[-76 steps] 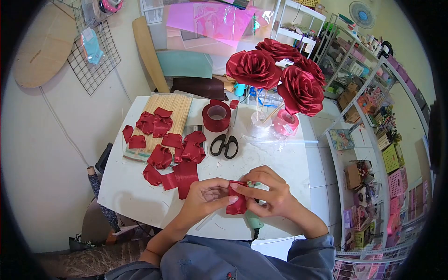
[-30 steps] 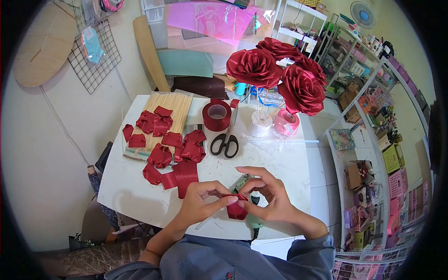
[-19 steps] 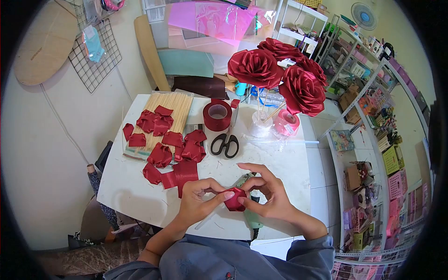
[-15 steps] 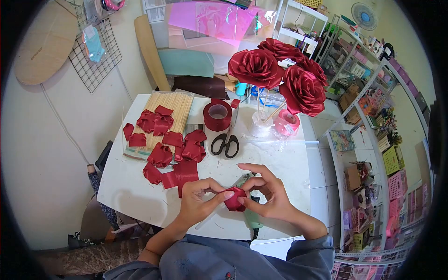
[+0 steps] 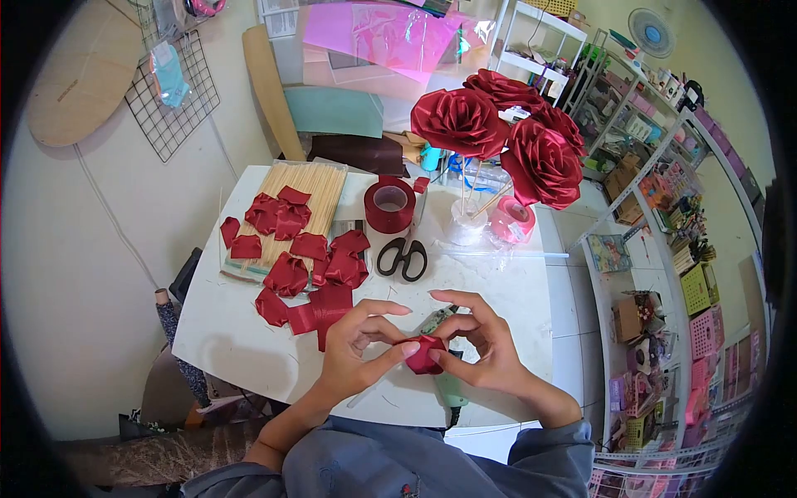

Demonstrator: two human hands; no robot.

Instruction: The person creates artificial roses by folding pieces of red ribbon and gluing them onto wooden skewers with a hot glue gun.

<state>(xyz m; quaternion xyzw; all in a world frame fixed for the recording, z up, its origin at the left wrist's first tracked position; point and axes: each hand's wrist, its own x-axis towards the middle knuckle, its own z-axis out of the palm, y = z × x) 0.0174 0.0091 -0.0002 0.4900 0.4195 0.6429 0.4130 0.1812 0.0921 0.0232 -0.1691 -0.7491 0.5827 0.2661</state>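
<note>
A folded dark red satin ribbon petal [image 5: 425,358] is held between my two hands over the front of the white table [image 5: 241,332]. My left hand [image 5: 359,350] pinches its left side with the thumb on top, the index finger raised away. On the other side, my right hand [image 5: 486,353] grips the petal's right edge between thumb and fingers. A pale green glue gun [image 5: 451,388] lies beneath the hands, partly covered by them. To the left are several loose red ribbon petals [image 5: 286,275] and flat ribbon pieces [image 5: 332,309].
Black-handled scissors [image 5: 402,260] lie beyond my hands, near a roll of red ribbon [image 5: 378,217]. A bundle of thin wooden sticks [image 5: 325,187] sits at the back left. Several red ribbon roses [image 5: 458,124] stand at the back right beside a pink tape roll [image 5: 511,220].
My left index finger has lifted off the petal and straightened, while the thumb stays on it. The petal has shifted slightly right and up. The view has moved a little.
</note>
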